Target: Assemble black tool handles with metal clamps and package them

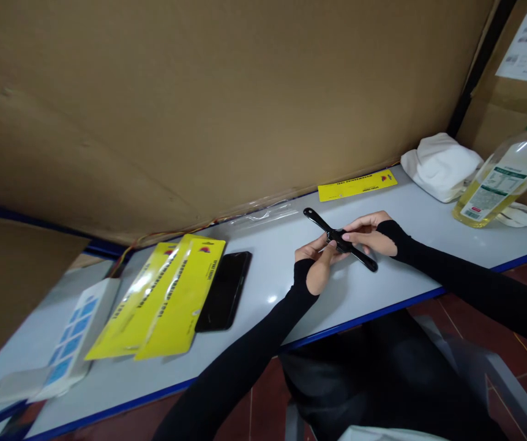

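A black spokeshave with two long handles is held just above the white table. My left hand grips its middle body from the near left side, thumb pressed on top. From the right, my right hand holds the same middle part, with its thumb on the body. Both handles stick out free, one toward the back left and one toward the front right. My fingers hide part of the body's underside.
Yellow woodworking-tool packs and a black phone lie left. Behind are clear plastic packaging and a yellow card. A bottle of yellow liquid and white cloth stand right. A blue-and-white box sits far left. Cardboard walls the back.
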Action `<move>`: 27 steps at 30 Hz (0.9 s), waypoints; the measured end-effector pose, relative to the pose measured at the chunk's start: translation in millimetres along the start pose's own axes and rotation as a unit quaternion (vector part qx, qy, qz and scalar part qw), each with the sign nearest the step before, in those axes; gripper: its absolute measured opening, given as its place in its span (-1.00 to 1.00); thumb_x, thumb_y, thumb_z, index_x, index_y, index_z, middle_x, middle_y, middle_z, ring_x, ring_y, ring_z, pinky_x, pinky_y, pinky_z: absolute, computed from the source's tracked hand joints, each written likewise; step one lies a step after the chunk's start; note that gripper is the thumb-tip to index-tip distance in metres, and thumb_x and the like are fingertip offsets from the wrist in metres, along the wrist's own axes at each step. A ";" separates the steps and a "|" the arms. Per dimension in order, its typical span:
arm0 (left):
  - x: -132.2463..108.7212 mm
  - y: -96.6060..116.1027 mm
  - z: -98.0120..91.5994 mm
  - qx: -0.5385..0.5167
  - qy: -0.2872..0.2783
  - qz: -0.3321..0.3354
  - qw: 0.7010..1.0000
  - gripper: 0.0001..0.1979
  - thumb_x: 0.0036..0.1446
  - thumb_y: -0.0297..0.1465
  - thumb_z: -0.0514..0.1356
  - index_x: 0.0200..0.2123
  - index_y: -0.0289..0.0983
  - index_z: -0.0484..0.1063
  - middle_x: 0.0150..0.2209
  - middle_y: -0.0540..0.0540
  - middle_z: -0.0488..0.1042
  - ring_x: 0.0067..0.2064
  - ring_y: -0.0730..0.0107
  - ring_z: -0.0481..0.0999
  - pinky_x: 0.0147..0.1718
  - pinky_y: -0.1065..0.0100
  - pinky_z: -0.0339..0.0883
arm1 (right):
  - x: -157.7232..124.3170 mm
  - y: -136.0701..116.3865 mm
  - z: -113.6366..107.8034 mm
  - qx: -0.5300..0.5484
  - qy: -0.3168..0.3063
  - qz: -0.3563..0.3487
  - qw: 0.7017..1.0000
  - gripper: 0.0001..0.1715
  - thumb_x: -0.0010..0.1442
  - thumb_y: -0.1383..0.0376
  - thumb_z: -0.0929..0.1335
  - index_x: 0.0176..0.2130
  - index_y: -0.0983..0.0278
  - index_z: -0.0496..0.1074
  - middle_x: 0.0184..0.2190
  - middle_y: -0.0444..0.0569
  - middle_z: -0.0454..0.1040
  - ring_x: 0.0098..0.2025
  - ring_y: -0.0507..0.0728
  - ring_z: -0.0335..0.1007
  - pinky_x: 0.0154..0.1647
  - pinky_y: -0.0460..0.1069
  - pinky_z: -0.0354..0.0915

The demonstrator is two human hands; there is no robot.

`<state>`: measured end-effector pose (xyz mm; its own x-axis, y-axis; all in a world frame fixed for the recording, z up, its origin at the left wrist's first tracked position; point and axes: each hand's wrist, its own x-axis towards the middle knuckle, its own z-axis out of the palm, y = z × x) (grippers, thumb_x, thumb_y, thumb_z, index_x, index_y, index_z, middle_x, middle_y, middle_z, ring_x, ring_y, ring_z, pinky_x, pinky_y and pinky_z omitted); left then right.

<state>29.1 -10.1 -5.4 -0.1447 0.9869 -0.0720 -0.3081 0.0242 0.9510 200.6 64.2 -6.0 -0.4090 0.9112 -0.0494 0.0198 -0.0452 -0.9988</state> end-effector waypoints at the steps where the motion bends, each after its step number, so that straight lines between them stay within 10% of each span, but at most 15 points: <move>1: 0.4 0.2 -0.1 0.003 0.000 -0.001 1.000 -0.51 -0.12 -0.17 0.58 -0.17 -0.37 0.70 -0.20 -0.22 0.72 -0.20 0.09 0.73 -0.10 0.06 0.67 | 0.5 -0.4 -0.1 0.009 0.001 0.003 1.000 -0.45 -0.16 0.06 0.68 -0.26 0.37 0.69 -0.55 -0.06 0.59 -0.71 -0.08 0.26 -0.72 -0.12 0.22; 12: 0.4 6.2 -0.3 -0.028 0.002 0.000 1.000 -0.42 -0.23 -0.16 0.63 -0.15 -0.36 0.71 -0.14 -0.27 0.72 -0.09 -0.09 0.73 -0.05 -0.05 0.67 | 3.6 -1.7 -3.1 0.037 -0.007 0.001 0.999 -0.41 -0.23 0.03 0.71 -0.24 0.31 0.74 -0.54 -0.08 0.61 -0.68 -0.08 0.27 -0.64 -0.09 0.25; 27: 0.3 7.2 -0.9 -0.018 0.049 -0.015 0.999 -0.48 -0.20 -0.16 0.63 -0.20 -0.35 0.73 -0.29 -0.17 0.72 -0.28 0.15 0.73 -0.17 0.07 0.71 | 0.0 0.3 4.8 0.020 -0.005 -0.075 0.997 -0.46 -0.17 0.02 0.69 -0.24 0.27 0.75 -0.37 0.00 0.68 -0.54 -0.02 0.34 -0.55 -0.05 0.36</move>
<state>26.0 -9.8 1.1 -0.2261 0.9652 -0.1316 -0.3473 0.0464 0.9366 196.2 62.2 -6.4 -0.4128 0.9051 0.1017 -0.0786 0.0759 -0.9940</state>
